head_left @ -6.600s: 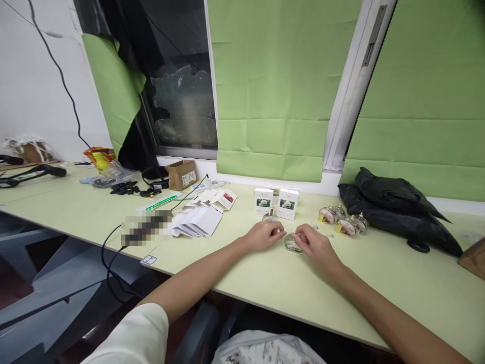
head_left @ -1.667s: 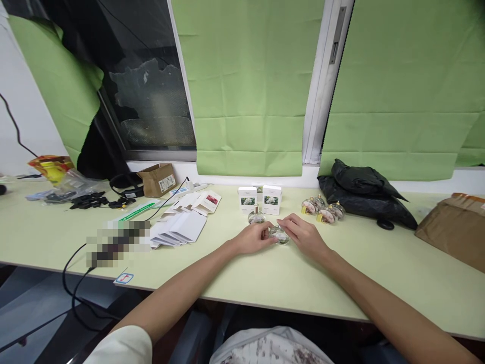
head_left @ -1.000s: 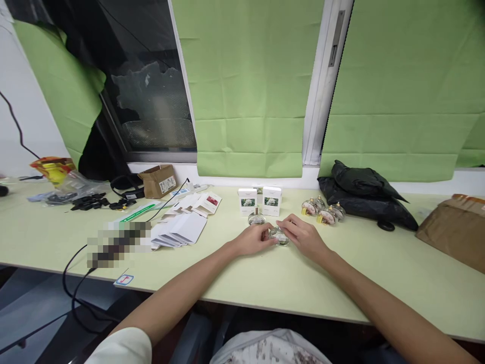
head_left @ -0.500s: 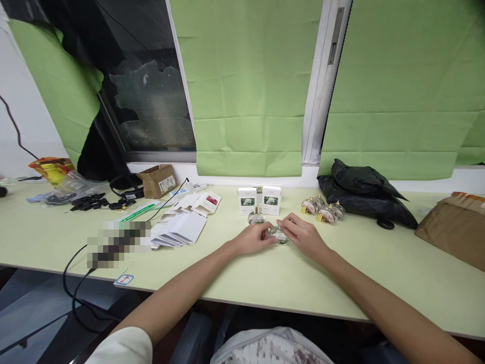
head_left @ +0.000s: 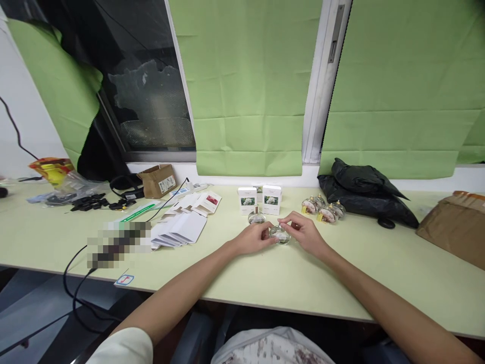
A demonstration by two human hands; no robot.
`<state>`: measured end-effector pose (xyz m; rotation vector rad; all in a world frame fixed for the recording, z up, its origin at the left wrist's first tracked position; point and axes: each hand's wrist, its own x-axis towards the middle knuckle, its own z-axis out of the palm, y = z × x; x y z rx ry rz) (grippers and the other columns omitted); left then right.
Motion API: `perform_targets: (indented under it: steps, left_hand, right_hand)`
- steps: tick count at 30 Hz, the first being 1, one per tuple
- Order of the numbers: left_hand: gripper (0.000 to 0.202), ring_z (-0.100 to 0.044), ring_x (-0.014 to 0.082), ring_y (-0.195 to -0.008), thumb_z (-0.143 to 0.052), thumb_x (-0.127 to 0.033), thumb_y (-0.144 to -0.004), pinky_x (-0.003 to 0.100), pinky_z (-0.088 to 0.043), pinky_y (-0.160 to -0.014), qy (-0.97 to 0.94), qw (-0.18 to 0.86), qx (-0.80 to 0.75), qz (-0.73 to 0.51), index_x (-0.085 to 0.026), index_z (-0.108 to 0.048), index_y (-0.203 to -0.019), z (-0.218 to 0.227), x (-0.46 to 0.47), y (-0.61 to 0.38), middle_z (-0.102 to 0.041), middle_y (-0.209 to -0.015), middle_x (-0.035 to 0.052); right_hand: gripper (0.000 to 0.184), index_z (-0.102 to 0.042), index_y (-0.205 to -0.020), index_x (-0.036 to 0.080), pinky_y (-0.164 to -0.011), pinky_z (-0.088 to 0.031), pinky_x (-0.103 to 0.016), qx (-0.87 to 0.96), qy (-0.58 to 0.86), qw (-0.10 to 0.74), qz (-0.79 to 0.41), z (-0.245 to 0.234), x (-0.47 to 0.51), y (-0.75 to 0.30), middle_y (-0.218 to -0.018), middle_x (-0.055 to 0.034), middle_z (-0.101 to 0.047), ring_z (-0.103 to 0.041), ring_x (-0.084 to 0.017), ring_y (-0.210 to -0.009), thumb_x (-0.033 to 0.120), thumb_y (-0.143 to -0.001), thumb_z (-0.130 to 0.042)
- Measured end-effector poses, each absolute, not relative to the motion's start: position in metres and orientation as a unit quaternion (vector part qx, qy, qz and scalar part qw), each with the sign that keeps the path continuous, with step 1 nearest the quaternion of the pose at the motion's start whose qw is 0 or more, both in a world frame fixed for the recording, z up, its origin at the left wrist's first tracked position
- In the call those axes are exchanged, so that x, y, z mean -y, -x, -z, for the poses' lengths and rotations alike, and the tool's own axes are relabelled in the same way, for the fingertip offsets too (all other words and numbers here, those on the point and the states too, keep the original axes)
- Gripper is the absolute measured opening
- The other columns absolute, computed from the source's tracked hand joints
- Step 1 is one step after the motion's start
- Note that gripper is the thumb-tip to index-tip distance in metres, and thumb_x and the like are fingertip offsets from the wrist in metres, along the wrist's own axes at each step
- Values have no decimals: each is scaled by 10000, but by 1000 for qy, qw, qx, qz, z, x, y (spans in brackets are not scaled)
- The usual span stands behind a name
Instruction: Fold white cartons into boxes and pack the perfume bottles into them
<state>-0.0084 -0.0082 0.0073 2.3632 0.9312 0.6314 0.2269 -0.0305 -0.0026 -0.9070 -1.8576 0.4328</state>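
Note:
A round, flat glass perfume bottle [head_left: 280,235] stands on the table between my hands. My left hand [head_left: 254,238] is closed on the bottle's left side, thumb at the front. The fingers of my right hand [head_left: 303,231] pinch at the bottle's top, where the neck is mostly covered by them. Just behind my left hand stands a second perfume bottle [head_left: 256,216] with a brownish cap. White boxes with a flower picture, among them a front box [head_left: 272,200], stand upright behind it.
Several perfume bottles [head_left: 326,214] stand to the right, before black plastic bags [head_left: 364,194]. A brown parcel [head_left: 454,227] lies at far right. Flattened white cartons [head_left: 182,227] lie left, near a cable and a small cardboard box [head_left: 157,181]. The table [head_left: 235,283] ends close to me.
The fingers of my right hand have shifted slightly at the bottle's top, showing more of the glass. My left hand and the bottle have barely moved.

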Motion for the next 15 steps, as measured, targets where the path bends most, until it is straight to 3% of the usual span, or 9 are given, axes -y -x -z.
perform_targets:
  steps: [9,15]
  left_hand:
    - [391,-522,155,-655,-618,-564,-937,276,-351,-599,-874,257,-340,-234,-210,-641,-1104,-6,7,8,-581,-742,-15]
    - [379,-508,149,-639,-626,-567,-930,277,-344,-588,-873,259,-339,-235,-207,-639,-1045,-8,8,8,-567,-729,-18]
  right_hand:
    - [276,-715,-1162,260,-693,-474,-293,827,357,434,-30,-2,42,-226,-966,-58,-639,-605,-165,-740,318,-1080,-458]
    - [258,-730,-1125,259,-631,-457,-285,807,367,459,-56,-1,40,-225,-940,-50,-653,-576,-154,-674,341,-1069,-492]
